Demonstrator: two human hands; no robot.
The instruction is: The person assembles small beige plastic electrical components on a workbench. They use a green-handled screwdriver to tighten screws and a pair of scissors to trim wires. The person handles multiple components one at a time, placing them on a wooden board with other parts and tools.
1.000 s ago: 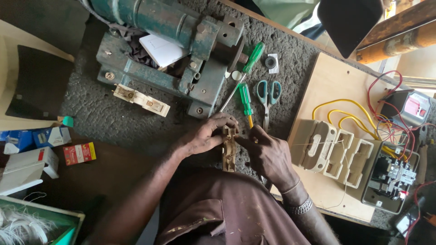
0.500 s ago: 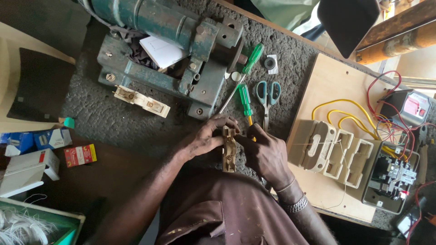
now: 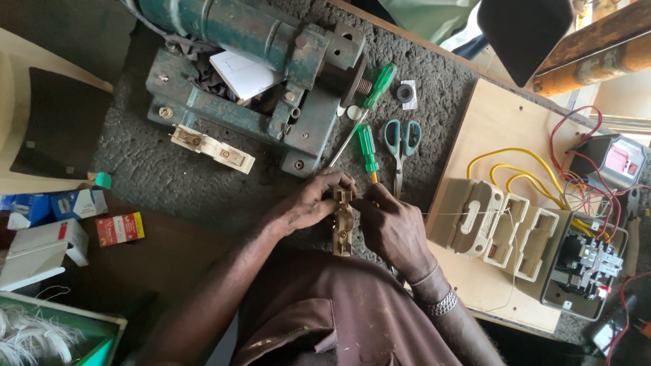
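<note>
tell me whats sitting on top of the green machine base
A folded white paper lies on the green machine base, tucked against the big green cylinder mounted above it. Dark rags or wires bunch beside the paper. Whatever lies beneath the paper and cylinder is covered.

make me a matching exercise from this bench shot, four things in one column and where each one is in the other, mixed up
Things:
1. beige fuse carrier
2. scissors
3. white paper
4. yellow wires

Places:
A. tucked into the green machine
B. held between the left hand and the right hand
C. looping over the wooden board
D. lying flat on the dark mat, right of the green screwdrivers

Pairs: 1-B, 2-D, 3-A, 4-C
</note>
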